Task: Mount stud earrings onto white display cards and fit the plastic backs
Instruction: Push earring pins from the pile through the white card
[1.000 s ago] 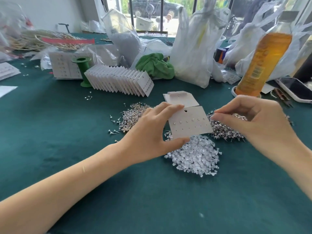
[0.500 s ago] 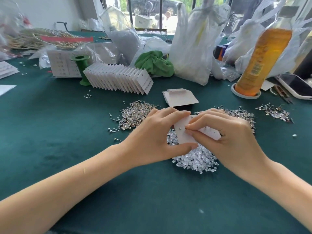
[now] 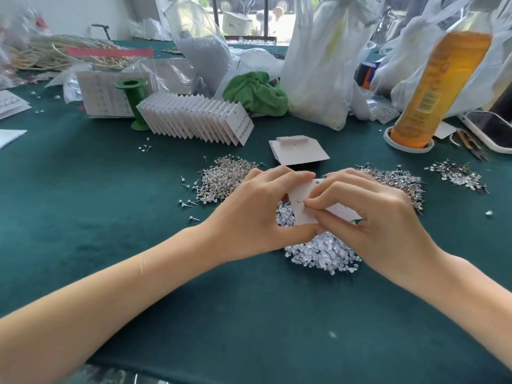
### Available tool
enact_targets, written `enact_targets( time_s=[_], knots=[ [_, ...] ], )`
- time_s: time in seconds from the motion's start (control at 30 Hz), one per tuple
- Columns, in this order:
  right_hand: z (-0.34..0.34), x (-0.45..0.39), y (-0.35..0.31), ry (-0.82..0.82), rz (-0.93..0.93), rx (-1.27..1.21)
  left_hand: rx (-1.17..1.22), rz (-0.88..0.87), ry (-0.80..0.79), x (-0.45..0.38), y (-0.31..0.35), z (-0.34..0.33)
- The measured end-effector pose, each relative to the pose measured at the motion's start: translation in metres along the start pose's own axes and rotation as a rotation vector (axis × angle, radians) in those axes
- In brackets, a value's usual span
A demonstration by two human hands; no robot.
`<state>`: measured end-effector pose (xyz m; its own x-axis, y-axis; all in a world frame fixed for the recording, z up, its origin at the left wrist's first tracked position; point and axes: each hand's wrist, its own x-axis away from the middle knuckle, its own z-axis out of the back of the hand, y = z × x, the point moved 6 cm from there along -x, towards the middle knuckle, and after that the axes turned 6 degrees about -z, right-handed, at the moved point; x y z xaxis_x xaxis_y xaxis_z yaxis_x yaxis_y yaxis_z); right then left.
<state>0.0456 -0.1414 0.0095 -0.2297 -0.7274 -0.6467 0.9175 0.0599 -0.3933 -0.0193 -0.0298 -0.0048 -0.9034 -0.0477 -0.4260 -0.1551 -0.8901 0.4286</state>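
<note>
My left hand (image 3: 249, 214) grips a white display card (image 3: 303, 199) by its left edge, holding it just above the pile of clear plastic backs (image 3: 321, 252). One small stud shows in the card near its middle. My right hand (image 3: 371, 217) lies over the card's right half, its thumb and forefinger pinching a stud earring (image 3: 305, 204) against the card face. Heaps of loose stud earrings lie to the left (image 3: 221, 178) and to the right (image 3: 399, 181) of my hands.
A fanned row of filled cards (image 3: 196, 120) and a green spool (image 3: 133, 103) stand at the back left. Blank cards (image 3: 297, 151) lie behind my hands. An orange bottle (image 3: 435, 90), a phone (image 3: 490, 128), plastic bags (image 3: 318, 65) and a green cloth (image 3: 255, 92) crowd the back.
My right hand came in from the right stud heap onto the card and now pinches a stud against it. My left hand has kept hold of the card.
</note>
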Motion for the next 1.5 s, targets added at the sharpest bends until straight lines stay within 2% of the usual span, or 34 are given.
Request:
enact_targets(
  time_s=[0.27, 0.4, 0.47, 0.57, 0.63, 0.73, 0.83, 1.07, 1.37, 1.5],
  knots=[
    [-0.003, -0.001, 0.004, -0.114, -0.125, -0.071, 0.045, -0.043, 0.0, -0.001, 0.003, -0.001],
    [0.002, -0.002, 0.009, -0.112, -0.259, -0.198, 0.072, -0.029, 0.001, -0.001, 0.001, 0.0],
    [0.013, -0.006, 0.015, -0.032, -0.305, -0.222, 0.073, -0.002, -0.02, -0.001, -0.002, -0.001],
    [0.04, -0.008, 0.042, 0.198, -0.442, -0.279, 0.075, 0.045, -0.058, 0.001, -0.007, -0.004],
    [0.055, -0.006, 0.063, 0.271, -0.545, -0.179, 0.098, 0.067, -0.073, 0.002, -0.01, -0.006],
    [0.06, -0.001, 0.088, 0.115, -0.627, 0.119, 0.125, 0.091, -0.075, 0.002, -0.014, -0.006],
    [0.051, 0.005, 0.101, -0.074, -0.693, 0.208, 0.136, 0.108, -0.078, 0.002, -0.015, -0.008],
    [0.032, 0.009, 0.102, -0.27, -0.642, 0.349, 0.151, 0.113, -0.057, 0.002, -0.017, -0.006],
    [0.032, 0.005, 0.093, -0.163, -0.511, 0.352, 0.151, 0.125, -0.039, 0.002, -0.019, -0.002],
    [0.042, 0.004, 0.094, -0.067, -0.616, 0.127, 0.133, 0.138, -0.04, 0.002, -0.02, -0.001]
  ],
)
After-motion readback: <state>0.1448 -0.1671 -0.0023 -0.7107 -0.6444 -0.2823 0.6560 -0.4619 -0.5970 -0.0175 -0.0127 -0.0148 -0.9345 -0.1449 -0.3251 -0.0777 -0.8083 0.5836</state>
